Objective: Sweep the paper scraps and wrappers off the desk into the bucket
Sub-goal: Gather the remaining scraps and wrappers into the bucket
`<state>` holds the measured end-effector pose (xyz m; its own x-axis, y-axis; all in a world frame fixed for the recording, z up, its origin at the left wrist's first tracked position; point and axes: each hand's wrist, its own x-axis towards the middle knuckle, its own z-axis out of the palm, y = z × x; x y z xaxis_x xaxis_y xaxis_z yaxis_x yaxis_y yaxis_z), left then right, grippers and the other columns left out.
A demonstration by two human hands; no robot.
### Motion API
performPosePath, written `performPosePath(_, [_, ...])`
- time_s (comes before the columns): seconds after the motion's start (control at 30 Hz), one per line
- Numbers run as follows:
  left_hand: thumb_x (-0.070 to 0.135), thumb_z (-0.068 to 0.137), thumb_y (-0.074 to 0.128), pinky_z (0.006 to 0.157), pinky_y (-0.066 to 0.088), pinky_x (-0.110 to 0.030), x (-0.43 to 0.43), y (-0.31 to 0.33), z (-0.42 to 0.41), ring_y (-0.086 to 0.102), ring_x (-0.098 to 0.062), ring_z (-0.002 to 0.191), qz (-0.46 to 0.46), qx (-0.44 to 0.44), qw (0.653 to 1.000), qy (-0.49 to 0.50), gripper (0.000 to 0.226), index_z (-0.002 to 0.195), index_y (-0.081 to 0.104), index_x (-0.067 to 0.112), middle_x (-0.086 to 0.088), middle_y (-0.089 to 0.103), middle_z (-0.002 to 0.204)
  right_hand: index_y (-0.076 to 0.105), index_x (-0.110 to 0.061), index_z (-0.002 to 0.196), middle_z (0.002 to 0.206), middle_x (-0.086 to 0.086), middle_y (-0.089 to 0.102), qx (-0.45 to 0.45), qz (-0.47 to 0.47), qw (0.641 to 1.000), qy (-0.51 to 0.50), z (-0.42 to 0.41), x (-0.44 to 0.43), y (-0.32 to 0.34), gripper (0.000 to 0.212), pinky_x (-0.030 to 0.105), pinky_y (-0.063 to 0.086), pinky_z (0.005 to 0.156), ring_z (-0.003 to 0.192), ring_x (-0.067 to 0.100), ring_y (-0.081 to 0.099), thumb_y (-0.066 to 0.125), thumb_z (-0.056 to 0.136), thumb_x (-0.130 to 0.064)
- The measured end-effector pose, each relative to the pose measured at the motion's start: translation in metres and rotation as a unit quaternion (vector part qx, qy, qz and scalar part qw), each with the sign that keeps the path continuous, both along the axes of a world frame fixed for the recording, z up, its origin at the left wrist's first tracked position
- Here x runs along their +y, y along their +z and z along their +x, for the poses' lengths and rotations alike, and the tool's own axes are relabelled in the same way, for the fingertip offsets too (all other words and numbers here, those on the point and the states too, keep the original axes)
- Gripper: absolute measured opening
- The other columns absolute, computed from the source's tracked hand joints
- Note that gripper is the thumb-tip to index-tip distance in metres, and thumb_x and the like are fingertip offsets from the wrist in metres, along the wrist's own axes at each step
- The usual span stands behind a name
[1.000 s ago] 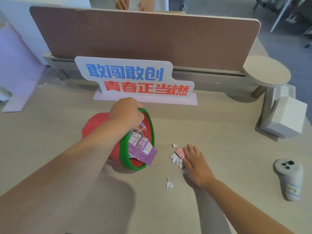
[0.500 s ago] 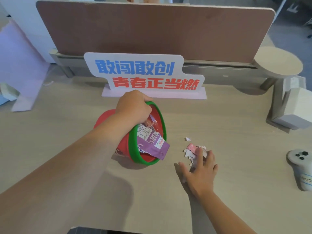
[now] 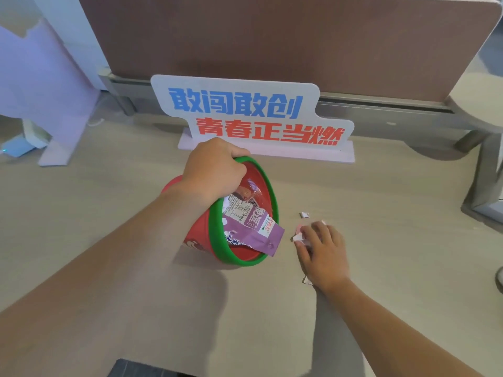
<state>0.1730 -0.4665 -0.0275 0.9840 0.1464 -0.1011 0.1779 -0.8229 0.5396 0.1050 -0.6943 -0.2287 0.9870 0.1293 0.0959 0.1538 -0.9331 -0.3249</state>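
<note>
A red bucket (image 3: 202, 229) with a green rim lies tipped on its side on the desk, mouth facing right. My left hand (image 3: 212, 167) grips the top of its rim. A purple wrapper (image 3: 257, 235) sticks out of the mouth, with other wrappers behind it. My right hand (image 3: 322, 251) lies flat on the desk just right of the bucket, fingers spread over a small pile of white and pink paper scraps (image 3: 298, 234). One scrap (image 3: 304, 215) lies apart above the hand. Another scrap (image 3: 307, 281) peeks out by my wrist.
A white sign (image 3: 245, 115) with blue and red characters stands behind the bucket, before a brown divider panel (image 3: 272, 36). A lilac stand (image 3: 51, 85) is at the left. A grey post base (image 3: 484, 186) stands at the right edge.
My right hand has slid left toward the bucket mouth, pushing the scraps along. The view has moved closer. My left hand keeps its grip on the rim.
</note>
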Motion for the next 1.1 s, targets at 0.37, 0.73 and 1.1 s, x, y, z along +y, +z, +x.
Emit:
performPosePath(0.37, [0.012, 0.083, 0.056, 0.09, 0.049, -0.026, 0.01, 0.001, 0.0, 0.059, -0.016, 0.109, -0.015, -0.002, 1.0, 0.013, 0.038, 0.115, 0.069, 0.028, 0.004, 0.065, 0.125, 0.048, -0.013, 0.112, 0.11, 0.008, 0.055, 0.218, -0.031, 0.975, 0.027, 0.027, 0.016, 0.042, 0.034, 0.032, 0.035, 0.061, 0.09, 0.038, 0.06, 0.054, 0.079, -0.003])
performPosePath(0.73, [0.01, 0.081, 0.06, 0.088, 0.042, -0.019, 0.038, 0.006, -0.007, 0.057, -0.014, 0.112, -0.057, -0.013, 0.998, 0.016, 0.04, 0.116, 0.068, 0.028, 0.006, 0.062, 0.129, 0.051, -0.008, 0.106, 0.105, 0.016, 0.054, 0.069, 0.126, 0.976, 0.162, 0.029, 0.168, 0.14, 0.023, 0.045, 0.043, 0.079, 0.095, 0.036, 0.051, 0.044, 0.091, -0.024])
performPosePath(1.1, [0.012, 0.082, 0.06, 0.085, 0.043, -0.021, 0.036, 0.005, -0.002, 0.057, -0.018, 0.113, -0.048, -0.008, 0.999, -0.01, 0.037, 0.115, 0.069, 0.028, 0.002, 0.062, 0.129, 0.067, -0.015, 0.102, 0.106, -0.003, 0.059, -0.006, 0.359, 0.927, -0.109, 0.007, 0.077, 0.122, 0.02, 0.026, 0.038, 0.091, 0.105, 0.015, 0.053, 0.053, 0.088, -0.021])
